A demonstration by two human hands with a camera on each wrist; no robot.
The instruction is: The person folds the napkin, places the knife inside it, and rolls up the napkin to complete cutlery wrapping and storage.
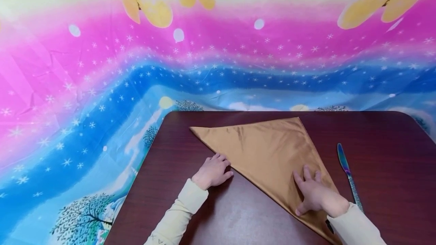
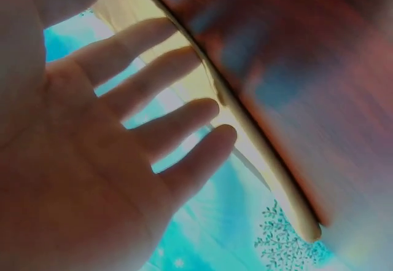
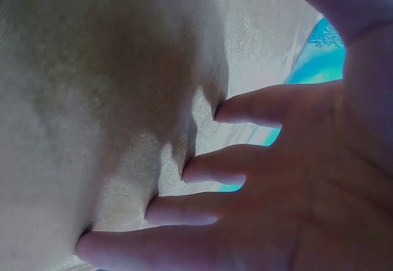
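A golden-brown satin cloth napkin [image 1: 262, 154], folded into a triangle, lies on the dark table with its long folded edge toward me. My left hand [image 1: 212, 170] touches that edge near the napkin's left end. In the left wrist view, the fingers [image 2: 184, 129] of this hand are spread and nearly straight, their tips at the edge. On the right part of the cloth rests my right hand [image 1: 315, 192], fingers spread. The right wrist view shows its fingertips [image 3: 202, 168] pressing small dents into the fabric. The napkin's near right corner is partly hidden by the right sleeve.
A table knife [image 1: 348, 173] with an iridescent blade and patterned handle lies right of the napkin. The reddish-brown table [image 1: 163, 162] has rounded far corners. Behind it hangs a colourful printed backdrop [image 1: 218, 67] with snowflakes and trees.
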